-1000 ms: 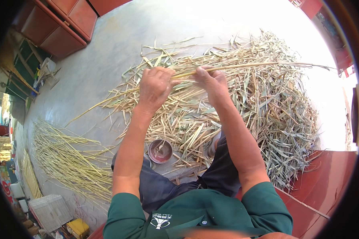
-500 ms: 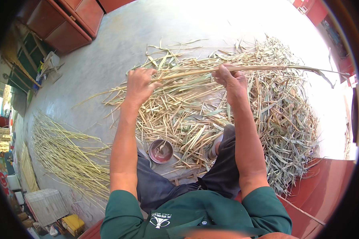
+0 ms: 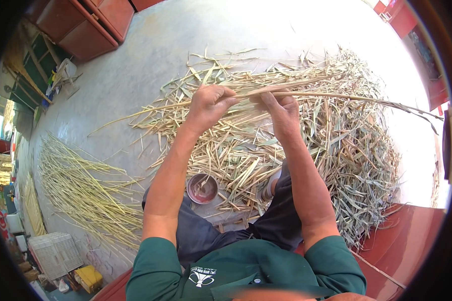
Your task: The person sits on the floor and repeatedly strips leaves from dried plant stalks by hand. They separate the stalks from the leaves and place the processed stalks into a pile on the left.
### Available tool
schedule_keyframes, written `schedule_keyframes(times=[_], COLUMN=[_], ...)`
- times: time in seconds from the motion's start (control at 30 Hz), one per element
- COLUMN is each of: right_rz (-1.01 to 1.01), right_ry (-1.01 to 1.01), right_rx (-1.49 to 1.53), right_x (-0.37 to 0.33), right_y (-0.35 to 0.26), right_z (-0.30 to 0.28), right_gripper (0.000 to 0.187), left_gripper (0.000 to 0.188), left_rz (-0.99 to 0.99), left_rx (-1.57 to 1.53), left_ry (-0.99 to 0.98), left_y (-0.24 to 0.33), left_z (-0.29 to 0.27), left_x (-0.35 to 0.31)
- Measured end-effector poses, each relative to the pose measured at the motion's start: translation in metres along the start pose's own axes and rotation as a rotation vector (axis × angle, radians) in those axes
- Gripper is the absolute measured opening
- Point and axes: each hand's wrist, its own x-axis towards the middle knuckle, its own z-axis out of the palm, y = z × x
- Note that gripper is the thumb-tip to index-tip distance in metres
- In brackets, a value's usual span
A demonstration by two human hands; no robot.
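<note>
A long dry reed stalk [image 3: 331, 94] stretches crosswise in front of me, its thin tip far to the left and its frayed, leafy end at the far right. My left hand [image 3: 205, 107] is closed in a pinch around it. Close by on the right, my right hand [image 3: 285, 116] also has thumb and fingers closed on the stalk. Between the two hands a pale, flat strip of leaf sheath [image 3: 261, 91] stands partly away from the stalk. Under both hands spreads a heap of dry reed leaves and stalk pieces [image 3: 236, 138].
A bundle of thin yellow-green stalks [image 3: 85, 188] lies on the floor at left. Near my left knee sits a small round bowl [image 3: 202, 189] with something pale in it. A wire crate [image 3: 55, 253] and a yellow container [image 3: 89, 277] stand lower left; red cabinets [image 3: 80, 30] are upper left.
My left hand has moved right along the stalk and closed in a pinch. My right hand has shifted slightly left, and a loosened sheath strip now shows between the hands.
</note>
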Motion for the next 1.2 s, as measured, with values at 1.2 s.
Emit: schedule_keyframes(times=[1.2], right_rz=[0.074], right_ry=[0.29], right_rx=[0.083], right_x=[0.008], right_y=[-0.01], right_z=[-0.048], right_gripper=[0.023], left_gripper=[0.021], left_rz=[-0.176], left_rx=[-0.439], left_ry=[0.573], left_y=[-0.042], left_z=[-0.082], left_x=[0.004])
